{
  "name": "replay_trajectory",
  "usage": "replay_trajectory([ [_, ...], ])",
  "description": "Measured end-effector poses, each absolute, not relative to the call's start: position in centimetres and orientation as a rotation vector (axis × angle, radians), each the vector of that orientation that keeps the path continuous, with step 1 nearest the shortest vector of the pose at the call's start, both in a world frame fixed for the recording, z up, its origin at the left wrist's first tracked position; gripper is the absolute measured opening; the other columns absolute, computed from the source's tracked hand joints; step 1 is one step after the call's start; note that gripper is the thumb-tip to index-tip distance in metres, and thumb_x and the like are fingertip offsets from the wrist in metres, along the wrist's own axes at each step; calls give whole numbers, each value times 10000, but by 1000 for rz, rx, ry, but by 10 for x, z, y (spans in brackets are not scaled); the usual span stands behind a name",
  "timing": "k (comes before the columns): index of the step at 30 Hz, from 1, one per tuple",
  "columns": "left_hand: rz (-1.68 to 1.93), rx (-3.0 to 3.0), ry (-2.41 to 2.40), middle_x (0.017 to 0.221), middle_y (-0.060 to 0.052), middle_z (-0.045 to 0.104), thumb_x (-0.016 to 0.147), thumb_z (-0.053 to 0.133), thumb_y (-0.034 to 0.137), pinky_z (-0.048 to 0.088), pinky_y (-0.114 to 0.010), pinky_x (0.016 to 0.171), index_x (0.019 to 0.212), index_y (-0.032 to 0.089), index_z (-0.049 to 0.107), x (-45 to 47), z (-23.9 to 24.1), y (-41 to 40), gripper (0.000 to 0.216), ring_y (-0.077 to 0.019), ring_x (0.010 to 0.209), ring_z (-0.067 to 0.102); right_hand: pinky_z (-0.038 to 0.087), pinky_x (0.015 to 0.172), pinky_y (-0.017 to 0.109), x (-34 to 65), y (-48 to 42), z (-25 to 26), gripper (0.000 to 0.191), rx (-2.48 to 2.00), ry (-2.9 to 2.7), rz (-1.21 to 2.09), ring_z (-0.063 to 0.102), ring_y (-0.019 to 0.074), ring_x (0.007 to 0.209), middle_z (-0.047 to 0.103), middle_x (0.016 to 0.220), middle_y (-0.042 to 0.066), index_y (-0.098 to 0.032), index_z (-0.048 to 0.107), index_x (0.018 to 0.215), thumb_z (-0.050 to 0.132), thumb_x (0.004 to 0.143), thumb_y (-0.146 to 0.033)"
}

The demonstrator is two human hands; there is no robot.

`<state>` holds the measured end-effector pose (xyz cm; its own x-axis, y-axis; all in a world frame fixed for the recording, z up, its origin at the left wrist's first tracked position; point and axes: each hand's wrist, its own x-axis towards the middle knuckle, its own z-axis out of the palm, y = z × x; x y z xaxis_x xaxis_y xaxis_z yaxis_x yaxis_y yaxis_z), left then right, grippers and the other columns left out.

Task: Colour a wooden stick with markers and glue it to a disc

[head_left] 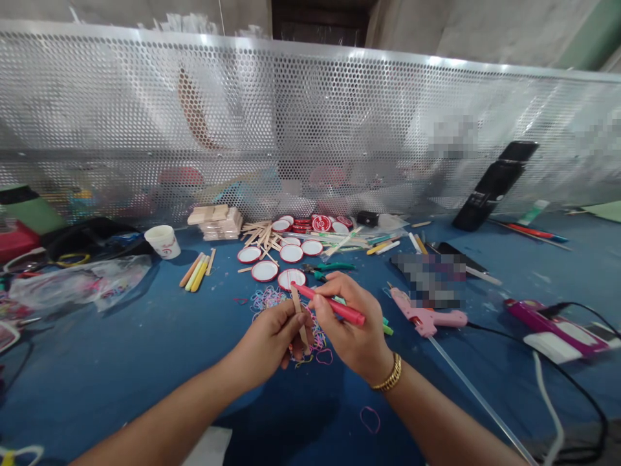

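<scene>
In the middle of the head view, my left hand point(286, 330) pinches a flat wooden craft stick point(297, 309) that points away from me. My right hand point(352, 327) grips a red marker point(339, 309) like a pen, its tip at the far end of the stick. Whether tip and wood touch, I cannot tell. Beneath my hands lies a heap of coloured rubber bands point(266, 299). Just beyond are several jar lids point(264, 271), red-rimmed with white insides. Green-handled pliers point(334, 266) rest to the right of the lids.
Stacked craft sticks point(216, 223) and a paper cup point(163, 242) stand at the back left, near several markers point(196, 272). On the right are a pink glue gun point(424, 317) with a trailing cord and a black bottle point(492, 188). A perforated metal panel point(310, 116) borders the table's back.
</scene>
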<state>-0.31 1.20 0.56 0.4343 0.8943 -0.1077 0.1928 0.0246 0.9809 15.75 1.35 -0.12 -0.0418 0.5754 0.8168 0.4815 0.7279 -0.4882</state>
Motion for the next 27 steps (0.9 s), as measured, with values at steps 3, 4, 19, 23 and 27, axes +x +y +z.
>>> replay_trajectory([
  [3,739,1456,1007,640,16,576,894,546,458,344,-183,361,824,188,534,-3,5,12,279,-92,462,512,495,743,351,157,13,-1,70,-860,-1680,95,598,157,694,635,713,-7,-221,567,834,556,880,-169],
  [4,738,1453,1004,639,16,577,893,550,455,343,-182,361,819,187,537,-3,5,12,278,-91,462,512,495,744,351,157,13,-1,71,-860,-1678,95,600,159,701,635,714,-7,-221,567,832,557,880,-170],
  [19,719,1471,1020,639,12,582,894,530,450,349,-192,370,831,190,535,-3,5,11,268,-104,481,523,490,754,350,158,13,-1,74,-864,-1683,93,602,165,741,629,724,-2,-220,563,827,555,887,-178],
  [23,715,1453,1026,639,16,578,890,538,454,347,-184,370,823,190,532,-2,7,11,273,-96,476,517,490,760,353,158,13,-2,68,-886,-1671,99,593,154,704,636,733,-5,-221,572,841,552,891,-178],
  [27,715,1449,1013,638,17,583,882,551,472,346,-185,372,820,191,529,-2,7,11,288,-95,473,519,492,744,339,159,14,-2,66,-871,-1682,93,594,152,705,621,722,-12,-222,573,830,565,880,-180],
])
